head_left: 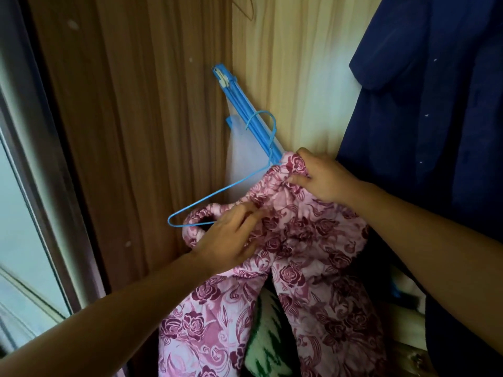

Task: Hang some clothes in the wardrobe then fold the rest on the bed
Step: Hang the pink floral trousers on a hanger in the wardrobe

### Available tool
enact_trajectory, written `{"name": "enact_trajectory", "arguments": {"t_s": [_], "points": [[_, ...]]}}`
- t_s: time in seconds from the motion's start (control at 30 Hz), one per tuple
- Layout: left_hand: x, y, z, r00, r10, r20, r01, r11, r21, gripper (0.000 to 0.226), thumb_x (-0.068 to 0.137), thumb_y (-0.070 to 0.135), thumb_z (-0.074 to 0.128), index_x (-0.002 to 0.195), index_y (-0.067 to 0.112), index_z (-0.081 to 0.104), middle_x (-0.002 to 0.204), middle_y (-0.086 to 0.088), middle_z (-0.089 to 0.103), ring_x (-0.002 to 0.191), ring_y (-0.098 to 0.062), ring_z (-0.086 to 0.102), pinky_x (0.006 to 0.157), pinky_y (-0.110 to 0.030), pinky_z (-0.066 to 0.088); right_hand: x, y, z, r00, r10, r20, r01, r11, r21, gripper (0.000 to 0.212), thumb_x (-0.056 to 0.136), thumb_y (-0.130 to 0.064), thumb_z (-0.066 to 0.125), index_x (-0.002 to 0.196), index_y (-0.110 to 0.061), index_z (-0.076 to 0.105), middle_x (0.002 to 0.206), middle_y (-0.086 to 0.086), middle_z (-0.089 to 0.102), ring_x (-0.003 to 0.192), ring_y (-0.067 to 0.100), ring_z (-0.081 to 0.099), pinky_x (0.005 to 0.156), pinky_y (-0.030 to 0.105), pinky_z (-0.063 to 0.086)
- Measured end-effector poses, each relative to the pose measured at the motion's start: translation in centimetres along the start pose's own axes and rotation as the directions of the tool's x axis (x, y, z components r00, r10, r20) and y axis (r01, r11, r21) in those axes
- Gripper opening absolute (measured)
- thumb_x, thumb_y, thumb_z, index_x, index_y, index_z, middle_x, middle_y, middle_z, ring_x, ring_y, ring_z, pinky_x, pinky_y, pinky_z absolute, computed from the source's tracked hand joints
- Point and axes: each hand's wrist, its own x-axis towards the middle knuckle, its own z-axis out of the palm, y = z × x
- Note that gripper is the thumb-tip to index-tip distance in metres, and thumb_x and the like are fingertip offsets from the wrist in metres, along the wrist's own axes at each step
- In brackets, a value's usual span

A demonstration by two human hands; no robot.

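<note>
Left hand (231,235) pinching, right hand (324,178) gripping the gathered edge of my pink rose-print quilted garment (313,238), I should spread it evenly along the thin blue wire hanger (217,193) in the wardrobe.

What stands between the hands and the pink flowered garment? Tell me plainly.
Nothing visible does. Both already hold the garment: the left hand pinches fabric beside the blue hanger, and the right hand grips the bunched top edge.

Pink rose-print garment (299,240) on blue wire hanger (217,191)
</note>
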Motion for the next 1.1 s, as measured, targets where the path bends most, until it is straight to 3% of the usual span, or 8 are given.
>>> {"name": "enact_trajectory", "arguments": {"t_s": [0.17, 0.3, 0.37, 0.5, 0.67, 0.83, 0.97, 1.1], "points": [[-1.0, -1.2, -0.3, 0.967, -0.252, -0.045, 0.24, 0.954, -0.181, 0.061, 0.084, 0.021, 0.07, 0.14, 0.009, 0.047, 0.134, -0.007, 0.043, 0.129, -0.024, 0.047, 0.111, -0.031, 0.038, 0.3, 1.1, -0.8, 0.998, 0.028, -0.052, -0.024, 0.998, 0.065, 0.044, 0.092, -0.051, 0.064, 0.11, -0.014, 0.049, 0.094, 0.006, 0.067, 0.085, 0.025, 0.063, 0.078, 0.041, 0.054], [-1.3, -2.1, -0.6, 0.946, -0.323, -0.015, 0.324, 0.946, 0.014, 0.062, 0.083, 0.04, 0.055, 0.139, 0.017, 0.046, 0.131, -0.003, 0.053, 0.12, -0.025, 0.055, 0.1, -0.04, 0.041, -0.1, 1.7, -1.2, 0.997, 0.055, -0.045, -0.051, 0.996, 0.08, 0.05, 0.089, -0.056, 0.063, 0.113, -0.014, 0.052, 0.097, 0.005, 0.069, 0.087, 0.025, 0.065, 0.081, 0.043, 0.055], [-1.5, -2.2, -0.8, 0.964, -0.264, -0.015, 0.262, 0.942, 0.21, 0.053, 0.085, 0.044, 0.055, 0.134, 0.022, 0.05, 0.124, 0.003, 0.059, 0.108, -0.022, 0.062, 0.088, -0.043, 0.036, -0.4, 1.8, -1.2, 0.998, 0.059, -0.037, -0.056, 0.996, 0.072, 0.052, 0.087, -0.057, 0.062, 0.115, -0.014, 0.053, 0.097, 0.006, 0.069, 0.088, 0.026, 0.065, 0.081, 0.044, 0.056], [-3.3, -4.1, -1.5, 0.997, -0.074, -0.002, 0.069, 0.911, 0.406, 0.049, 0.085, 0.032, 0.064, 0.131, 0.019, 0.058, 0.114, 0.003, 0.064, 0.095, -0.022, 0.066, 0.085, -0.043, 0.037, -1.4, 2.8, -1.7, 0.995, 0.092, -0.039, -0.088, 0.992, 0.087, 0.048, 0.092, -0.05, 0.063, 0.123, -0.014, 0.053, 0.102, 0.009, 0.069, 0.093, 0.029, 0.065, 0.082, 0.041, 0.054], [-4.0, -6.4, -4.3, 0.999, 0.005, -0.05, 0.017, 0.909, 0.417, 0.032, 0.089, 0.038, 0.058, 0.112, 0.016, 0.063, 0.095, -0.001, 0.067, 0.09, -0.022, 0.066, 0.076, -0.039, 0.036, -3.2, 4.5, -2.1, 0.995, 0.097, -0.017, -0.097, 0.995, 0.007, 0.066, 0.092, -0.062, 0.051, 0.147, -0.028, 0.039, 0.107, 0.012, 0.071, 0.097, 0.031, 0.068, 0.085, 0.045, 0.056], [-1.2, -5.2, -6.6, 0.959, -0.162, -0.234, 0.23, 0.925, 0.302, 0.033, 0.095, 0.043, 0.048, 0.103, 0.016, 0.066, 0.092, -0.002, 0.07, 0.084, -0.024, 0.067, 0.075, -0.039, 0.039, -3.9, 5.4, -2.0, 0.99, 0.139, 0.016, -0.137, 0.985, -0.106, 0.059, 0.097, -0.053, 0.053, 0.147, -0.024, 0.04, 0.109, 0.014, 0.07, 0.096, 0.034, 0.066, 0.082, 0.043, 0.055], [4.8, -2.3, -7.0, 0.981, -0.134, -0.142, 0.177, 0.919, 0.353, 0.034, 0.097, 0.052, 0.046, 0.102, 0.023, 0.063, 0.091, 0.003, 0.07, 0.086, -0.021, 0.067, 0.074, -0.038, 0.037, -3.1, 3.3, -2.1, 0.996, 0.087, -0.032, -0.089, 0.995, -0.053, 0.052, 0.096, -0.053, 0.056, 0.135, -0.02, 0.047, 0.108, 0.01, 0.069, 0.095, 0.032, 0.066, 0.079, 0.04, 0.054], [7.5, -2.4, -6.6, 0.996, -0.091, -0.017, 0.091, 0.929, 0.359, 0.044, 0.095, 0.058, 0.039, 0.095, 0.023, 0.065, 0.086, 0.002, 0.067, 0.075, -0.025, 0.068, 0.072, -0.038, 0.042, -2.6, 1.5, -3.4, 0.996, 0.062, -0.06, -0.065, 0.997, -0.039, 0.053, 0.092, -0.06, 0.055, 0.123, -0.018, 0.048, 0.107, 0.009, 0.069, 0.094, 0.032, 0.065, 0.08, 0.044, 0.055]]}}
